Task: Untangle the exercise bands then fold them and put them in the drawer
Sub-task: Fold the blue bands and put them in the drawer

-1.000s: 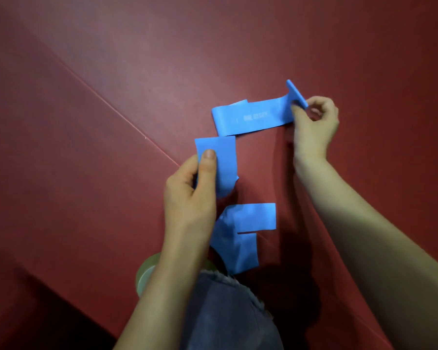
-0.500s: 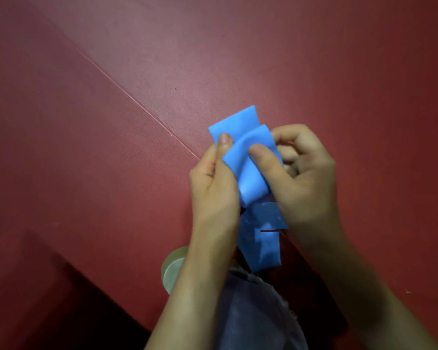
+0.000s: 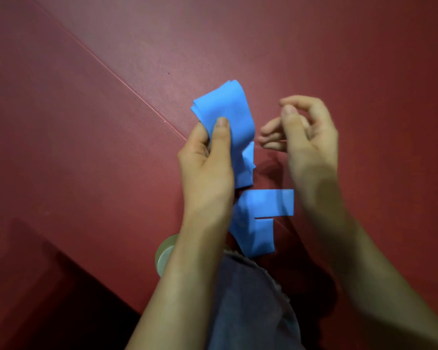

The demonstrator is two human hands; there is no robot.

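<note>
Two hands above a red ribbed mat (image 3: 86,147) crossed by a thin diagonal seam (image 3: 127,87). Left hand (image 3: 208,168) pinching a folded blue band (image 3: 225,109) between thumb and fingers, over the mat's middle. More blue strip (image 3: 258,218) below that wrist, beside a denim knee (image 3: 250,299) at the near edge. Right hand (image 3: 306,137) just beside the band, blurred, fingers loosely curled, empty. Pale green round thing (image 3: 163,256) half hidden under the left forearm.

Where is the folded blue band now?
In the head view, near the centre, the left hand pinches the folded blue band, just left of the empty right hand.
</note>
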